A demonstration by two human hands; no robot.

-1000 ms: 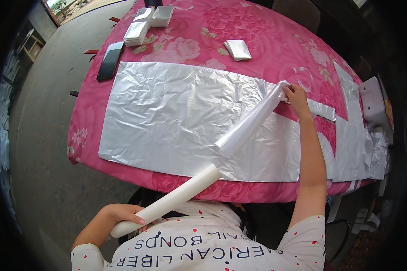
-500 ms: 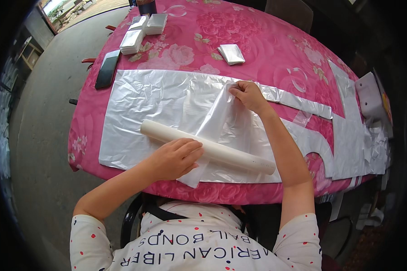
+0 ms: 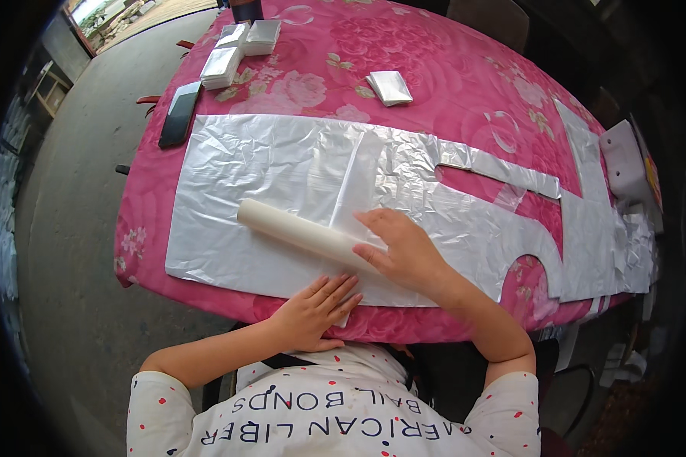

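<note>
A long sheet of thin silvery-white plastic film (image 3: 259, 160) lies across the table, with strap-like strips and a rounded cut-out at its right. On it rests a slanting white tube (image 3: 282, 225), whose right end is hidden by my right hand (image 3: 404, 251). That hand is over the tube, thumb and fingers apart, the fingertips a little blurred. A narrow folded strip of film (image 3: 354, 179) stretches away beyond the tube. My left hand (image 3: 316, 308) lies flat, fingers extended, on the strip's near end at the table's front edge.
Stacks of small folded film packets (image 3: 221, 67) stand at the far left, beside a dark phone (image 3: 180, 114). Another small packet stack (image 3: 389, 88) sits at the back middle. More film (image 3: 587, 236) and a pale box-like object (image 3: 623, 160) are at the right of the pink flowered tablecloth (image 3: 427, 46).
My right hand has let go of the film's raised far end and come nearer, over the tube. The film lies flatter. My left hand has slid off the tube toward the front edge.
</note>
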